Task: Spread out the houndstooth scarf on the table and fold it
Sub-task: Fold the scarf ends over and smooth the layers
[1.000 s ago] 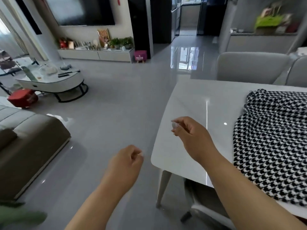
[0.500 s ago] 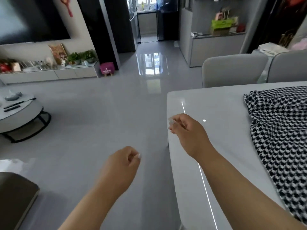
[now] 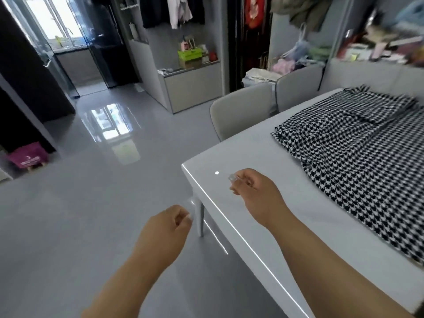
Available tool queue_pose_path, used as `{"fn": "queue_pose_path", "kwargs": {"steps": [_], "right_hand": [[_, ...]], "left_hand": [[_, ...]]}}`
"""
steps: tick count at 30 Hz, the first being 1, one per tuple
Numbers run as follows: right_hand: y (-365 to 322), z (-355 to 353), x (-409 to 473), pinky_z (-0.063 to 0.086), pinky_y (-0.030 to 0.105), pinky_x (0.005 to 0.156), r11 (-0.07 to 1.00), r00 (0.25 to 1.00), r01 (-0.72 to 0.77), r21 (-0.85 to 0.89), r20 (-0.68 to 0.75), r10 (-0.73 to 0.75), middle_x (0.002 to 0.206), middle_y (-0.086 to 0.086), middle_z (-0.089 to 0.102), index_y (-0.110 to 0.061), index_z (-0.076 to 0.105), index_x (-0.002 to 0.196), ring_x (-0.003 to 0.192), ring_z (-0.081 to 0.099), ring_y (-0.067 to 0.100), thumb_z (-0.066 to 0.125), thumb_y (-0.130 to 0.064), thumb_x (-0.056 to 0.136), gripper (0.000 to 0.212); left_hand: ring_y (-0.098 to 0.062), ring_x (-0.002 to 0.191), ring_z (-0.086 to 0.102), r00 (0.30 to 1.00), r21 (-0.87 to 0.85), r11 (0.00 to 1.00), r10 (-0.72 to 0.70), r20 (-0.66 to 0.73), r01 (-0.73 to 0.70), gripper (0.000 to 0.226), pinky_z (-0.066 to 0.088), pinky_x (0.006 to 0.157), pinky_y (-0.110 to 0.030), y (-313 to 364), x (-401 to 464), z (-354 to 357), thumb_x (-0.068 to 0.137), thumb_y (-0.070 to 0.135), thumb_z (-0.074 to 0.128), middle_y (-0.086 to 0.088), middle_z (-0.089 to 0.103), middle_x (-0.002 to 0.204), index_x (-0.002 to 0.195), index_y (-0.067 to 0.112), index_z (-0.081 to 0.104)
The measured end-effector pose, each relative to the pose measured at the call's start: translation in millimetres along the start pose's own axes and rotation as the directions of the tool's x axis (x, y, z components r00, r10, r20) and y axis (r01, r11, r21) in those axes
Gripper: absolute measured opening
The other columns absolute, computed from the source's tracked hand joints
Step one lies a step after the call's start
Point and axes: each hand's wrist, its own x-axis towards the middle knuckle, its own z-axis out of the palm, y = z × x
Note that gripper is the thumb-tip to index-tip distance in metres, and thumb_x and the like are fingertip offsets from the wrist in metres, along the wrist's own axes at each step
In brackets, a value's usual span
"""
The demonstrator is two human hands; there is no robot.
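The houndstooth scarf point(image 3: 358, 157) lies rumpled on the table point(image 3: 263, 237), beyond both hands. It looks soft and light (likely to slide on that glossy top), best pinched at its near corners. Black-and-white check, partly doubled over. The right hand point(image 3: 254, 191) hovers short of the scarf, fingers curled, grasping nothing; the left hand point(image 3: 165, 228) is loosely clenched off the table's edge.

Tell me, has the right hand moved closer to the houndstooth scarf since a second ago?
Cannot tell. The camera swung; the right hand hovers over the table near its corner, apart from the houndstooth scarf, much as before.
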Motion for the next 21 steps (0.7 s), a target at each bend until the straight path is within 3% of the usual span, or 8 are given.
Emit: {"fn": "queue_pose_path", "kwargs": {"steps": [5, 11, 18, 21], "right_hand": [[8, 6, 17, 0.053, 0.041, 0.085, 0.991, 0.978, -0.131, -0.012, -0.164, 0.128, 0.087, -0.001, 0.07, -0.025, 0.062, 0.087, 0.088, 0.066, 0.017, 0.053, -0.047, 0.092, 0.024], [36, -14, 56, 0.053, 0.041, 0.089, 0.965, 0.902, -0.263, 0.02, -0.351, 0.253, 0.089, -0.006, 0.07, -0.027, 0.064, 0.088, 0.089, 0.066, 0.012, 0.053, -0.047, 0.092, 0.023], [75, -64, 133, 0.052, 0.044, 0.087, 0.93, 0.804, -0.365, 0.04, -0.491, 0.336, 0.086, -0.003, 0.07, -0.025, 0.064, 0.085, 0.088, 0.065, 0.02, 0.053, -0.045, 0.092, 0.024], [94, -82, 162, 0.051, 0.043, 0.087, 0.912, 0.765, -0.408, 0.053, -0.525, 0.373, 0.087, -0.003, 0.07, -0.024, 0.063, 0.084, 0.088, 0.066, 0.022, 0.052, -0.045, 0.092, 0.025]], "left_hand": [[-0.012, 0.078, 0.064, 0.982, -0.03, 0.99, 0.137, 0.13, -0.135, 0.021, 0.05, 0.072, -0.032, -5, 76, -1, 0.095, 0.036, 0.05, 0.007, 0.067, 0.079, 0.081, 0.025, 0.061], [-0.015, 0.082, 0.066, 0.92, -0.093, 0.957, 0.291, 0.263, -0.276, 0.025, 0.051, 0.075, -0.034, 28, 171, 31, 0.095, 0.037, 0.051, 0.002, 0.069, 0.08, 0.081, 0.019, 0.061], [-0.019, 0.088, 0.065, 0.834, -0.199, 0.91, 0.413, 0.365, -0.364, 0.027, 0.047, 0.069, -0.028, 106, 294, 97, 0.097, 0.034, 0.05, -0.004, 0.069, 0.09, 0.09, 0.011, 0.062], [-0.016, 0.08, 0.06, 0.815, -0.23, 0.899, 0.436, 0.381, -0.373, 0.023, 0.042, 0.062, -0.023, 132, 340, 129, 0.096, 0.031, 0.051, 0.001, 0.066, 0.086, 0.092, 0.012, 0.062]]}}
